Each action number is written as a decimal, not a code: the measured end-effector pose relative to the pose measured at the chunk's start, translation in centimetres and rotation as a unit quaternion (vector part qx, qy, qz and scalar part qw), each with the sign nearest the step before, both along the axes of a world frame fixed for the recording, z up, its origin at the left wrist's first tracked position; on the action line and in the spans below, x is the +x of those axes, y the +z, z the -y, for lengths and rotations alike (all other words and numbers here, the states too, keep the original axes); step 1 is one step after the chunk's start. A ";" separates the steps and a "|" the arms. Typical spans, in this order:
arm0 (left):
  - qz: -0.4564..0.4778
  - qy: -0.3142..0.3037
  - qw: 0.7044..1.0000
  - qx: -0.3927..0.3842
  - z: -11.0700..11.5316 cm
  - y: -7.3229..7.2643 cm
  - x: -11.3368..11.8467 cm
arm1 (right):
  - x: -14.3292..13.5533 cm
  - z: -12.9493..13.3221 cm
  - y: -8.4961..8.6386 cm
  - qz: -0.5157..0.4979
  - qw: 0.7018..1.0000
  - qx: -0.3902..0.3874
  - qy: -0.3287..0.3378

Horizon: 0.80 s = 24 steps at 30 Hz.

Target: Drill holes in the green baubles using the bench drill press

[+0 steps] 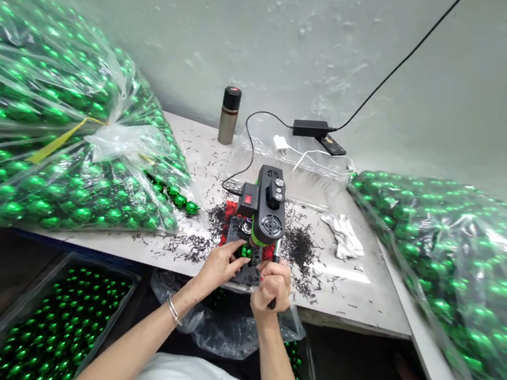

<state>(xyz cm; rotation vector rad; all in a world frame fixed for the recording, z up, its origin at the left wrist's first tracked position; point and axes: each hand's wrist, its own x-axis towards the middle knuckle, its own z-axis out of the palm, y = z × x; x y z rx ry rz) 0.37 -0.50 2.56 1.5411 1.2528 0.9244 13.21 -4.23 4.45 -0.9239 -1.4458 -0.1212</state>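
A small black bench drill (270, 204) with a red switch stands at the table's front edge. Under its head sits a shiny green bauble (247, 250). My left hand (218, 265) comes in from the left, thumb and fingers closed around the sides of this bauble. On the drill's right side is a lever (277, 252) with a black grip. My right hand (273, 287) is wrapped round that lever, and the grip's end shows below the fist. The bauble's underside and the exact contact with the drill head are hidden.
Big clear bags of green baubles (45, 184) flank me, another bag (455, 245) being on the right. Black scraps (299, 248) litter the white table. Behind stand a flask (229, 116) and a power adapter (311, 128); white gloves (346, 235) lie right. A bauble-filled bin (119, 306) sits below.
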 end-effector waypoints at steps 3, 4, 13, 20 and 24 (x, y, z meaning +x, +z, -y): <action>-0.005 -0.002 1.000 0.025 0.0 -0.2 0.0 | 0.0 -0.2 -0.7 -0.006 1.000 0.014 -0.001; -0.009 -0.002 1.000 0.029 0.0 -0.2 0.0 | 0.1 -0.3 -0.9 -0.001 1.000 0.016 0.000; -0.033 0.007 0.999 0.013 -0.3 0.3 0.1 | 0.2 0.1 2.1 -0.007 1.000 -0.022 0.010; 0.012 -0.007 0.998 0.069 3.3 -0.7 -1.4 | -0.3 0.5 7.7 -0.064 0.995 -0.079 0.010; -0.069 0.006 0.981 0.179 4.8 -0.5 -3.7 | -0.6 0.5 6.5 -0.076 0.996 -0.053 0.016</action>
